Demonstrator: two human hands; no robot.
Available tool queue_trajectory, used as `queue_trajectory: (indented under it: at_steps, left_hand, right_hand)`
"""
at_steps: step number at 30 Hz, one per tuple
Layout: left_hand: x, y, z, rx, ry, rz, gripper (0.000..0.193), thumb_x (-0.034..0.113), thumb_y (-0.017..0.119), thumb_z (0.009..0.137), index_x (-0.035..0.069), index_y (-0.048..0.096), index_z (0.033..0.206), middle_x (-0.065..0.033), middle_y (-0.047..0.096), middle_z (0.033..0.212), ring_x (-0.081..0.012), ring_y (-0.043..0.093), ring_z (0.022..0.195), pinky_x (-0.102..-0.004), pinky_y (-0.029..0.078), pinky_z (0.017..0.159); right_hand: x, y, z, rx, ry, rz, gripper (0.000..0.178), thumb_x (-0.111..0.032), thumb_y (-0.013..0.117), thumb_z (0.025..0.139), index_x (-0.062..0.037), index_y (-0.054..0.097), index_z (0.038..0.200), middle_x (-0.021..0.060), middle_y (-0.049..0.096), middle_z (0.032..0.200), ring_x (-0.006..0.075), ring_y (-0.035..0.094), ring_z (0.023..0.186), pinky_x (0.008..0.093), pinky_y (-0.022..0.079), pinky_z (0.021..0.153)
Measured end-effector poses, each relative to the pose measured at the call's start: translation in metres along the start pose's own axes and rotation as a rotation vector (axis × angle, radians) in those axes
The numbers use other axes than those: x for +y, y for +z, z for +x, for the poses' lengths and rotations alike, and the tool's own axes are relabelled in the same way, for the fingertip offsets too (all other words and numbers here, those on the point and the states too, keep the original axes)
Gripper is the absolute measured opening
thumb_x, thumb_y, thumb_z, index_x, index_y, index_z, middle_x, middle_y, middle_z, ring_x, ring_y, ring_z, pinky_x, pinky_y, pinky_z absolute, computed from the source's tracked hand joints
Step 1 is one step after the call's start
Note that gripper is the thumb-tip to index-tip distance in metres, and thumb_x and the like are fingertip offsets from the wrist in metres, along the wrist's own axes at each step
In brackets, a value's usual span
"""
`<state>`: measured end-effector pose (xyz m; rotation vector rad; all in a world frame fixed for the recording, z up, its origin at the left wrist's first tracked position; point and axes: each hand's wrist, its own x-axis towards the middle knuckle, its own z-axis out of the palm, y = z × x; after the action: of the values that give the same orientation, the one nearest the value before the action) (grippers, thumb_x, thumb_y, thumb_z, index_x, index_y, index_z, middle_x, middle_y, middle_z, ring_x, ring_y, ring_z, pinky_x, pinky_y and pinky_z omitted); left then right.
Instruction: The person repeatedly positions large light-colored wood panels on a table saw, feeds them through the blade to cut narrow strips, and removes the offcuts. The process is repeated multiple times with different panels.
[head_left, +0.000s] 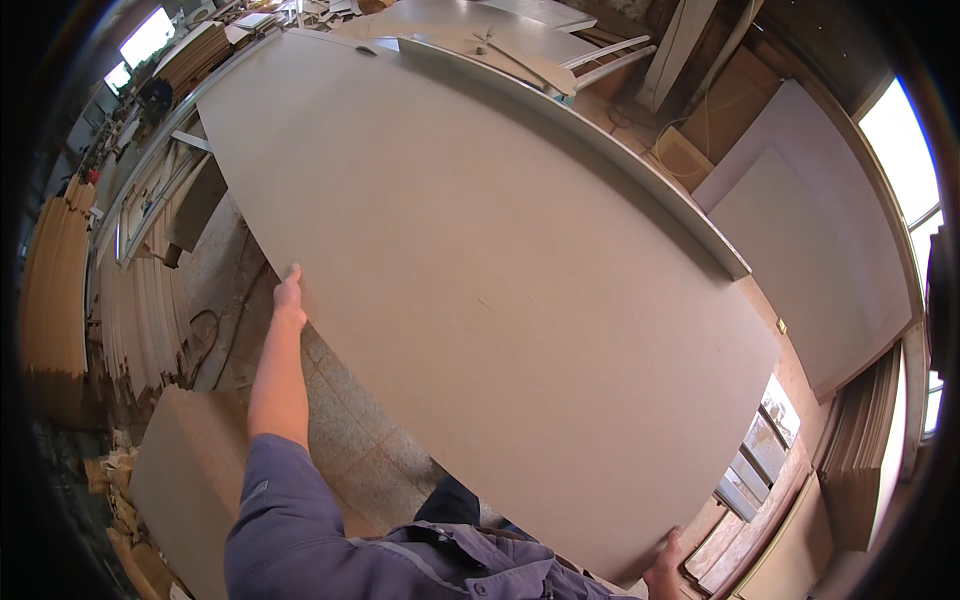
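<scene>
A large flat greyish-beige board (480, 270) fills the middle of the head view, running from far left to near right. My left hand (290, 298) grips its left long edge, arm stretched out, the thumb side showing and the other fingers hidden beneath. At the near right corner, my right hand (664, 570) holds the edge, its fingers mostly out of sight under the board. Along the far right side of the board stands a long straight pale rail (590, 150), close against or just over its surface.
Left of the board are a metal frame (150, 205) and stacked wood strips (55, 290). A brown panel (185, 470) stands near my left elbow. Large sheets (810, 230) lean at the right wall, above a stack of boards (865, 450). Tiled floor (345, 430) shows below.
</scene>
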<state>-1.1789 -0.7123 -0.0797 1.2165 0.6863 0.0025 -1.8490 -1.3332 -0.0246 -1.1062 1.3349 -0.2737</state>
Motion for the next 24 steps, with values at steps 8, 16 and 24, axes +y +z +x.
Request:
queue_trajectory:
  at_steps: [8, 16, 24]
  left_hand:
    - [-0.062, -0.012, -0.088, 0.003, -0.006, -0.074, 0.081, 0.04, 0.06, 0.095, -0.004, 0.021, 0.15, -0.0218, 0.036, 0.151, -0.0357, 0.047, 0.131, -0.0519, 0.044, 0.104]
    - [-0.268, 0.06, -0.508, -0.153, -0.235, -0.309, 0.068, 0.039, 0.059, 0.098, -0.003, 0.033, 0.145, -0.015, 0.046, 0.143, -0.0261, 0.048, 0.129, -0.0381, 0.042, 0.106]
    - [-0.287, 0.084, -0.648, -0.138, -0.26, -0.3, 0.055, 0.033, 0.063, 0.097, 0.001, 0.044, 0.137, -0.0103, 0.053, 0.133, -0.0252, 0.055, 0.118, -0.0434, 0.049, 0.097]
  right_hand:
    - [-0.011, 0.017, -0.03, 0.054, 0.019, -0.092, 0.075, -0.06, 0.042, 0.099, 0.0003, 0.041, 0.143, 0.0178, 0.047, 0.143, 0.0378, 0.051, 0.125, 0.0566, 0.042, 0.103]
    - [-0.033, 0.01, -0.059, -0.061, 0.093, -0.077, 0.074, -0.057, 0.042, 0.1, 0.0047, 0.039, 0.142, 0.0209, 0.05, 0.137, 0.0365, 0.054, 0.122, 0.0515, 0.048, 0.098]
    - [-0.079, -0.05, -0.011, -0.806, -0.015, -1.16, 0.062, -0.05, 0.045, 0.1, 0.0081, 0.063, 0.113, 0.0143, 0.072, 0.09, 0.024, 0.071, 0.077, 0.039, 0.058, 0.074]
